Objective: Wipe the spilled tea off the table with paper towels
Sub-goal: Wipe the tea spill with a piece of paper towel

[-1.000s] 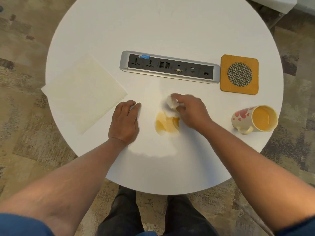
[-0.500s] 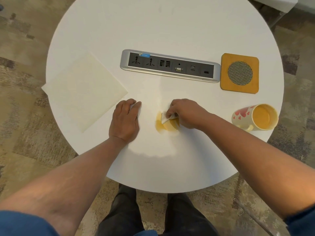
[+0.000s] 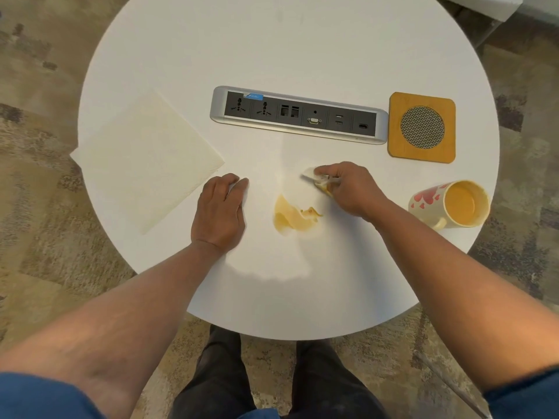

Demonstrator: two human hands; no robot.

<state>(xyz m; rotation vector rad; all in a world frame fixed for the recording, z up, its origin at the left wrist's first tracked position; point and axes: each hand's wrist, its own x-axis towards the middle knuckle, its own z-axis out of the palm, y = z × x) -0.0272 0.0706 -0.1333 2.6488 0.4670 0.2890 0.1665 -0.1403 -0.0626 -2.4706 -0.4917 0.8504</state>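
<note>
Tea [image 3: 292,217] lies in a yellow-brown puddle on the round white table [image 3: 302,49], between our two hands and a little nearer to us than either. Our right hand [image 3: 351,189] sits just beyond and to the right of the puddle, its fingers curled round a crumpled wad [image 3: 316,176] of paper towel; the wad's white corner pokes out to the left of the fingers, and the part under the hand looks stained yellow. We cannot tell whether the wad touches the table. It is clear of the puddle itself. Our left hand [image 3: 220,210] rests flat on the table to the left of the tea, fingers straight and together, holding nothing. Just beside it, further left, a flat towel sheet [image 3: 142,164] lies spread out, with one corner hanging over the table's edge. Beyond the hands, a silver socket strip [image 3: 299,114] is set into the tabletop. To its right lies a square wooden coaster [image 3: 422,127] with a mesh disc in the middle. Near the right edge a mug [image 3: 450,204] with red hearts lies on its side, mouth facing us, its inside coated yellow. Below the table's edge we see our dark trousers [image 3: 272,379] over patterned carpet [image 3: 45,207].
</note>
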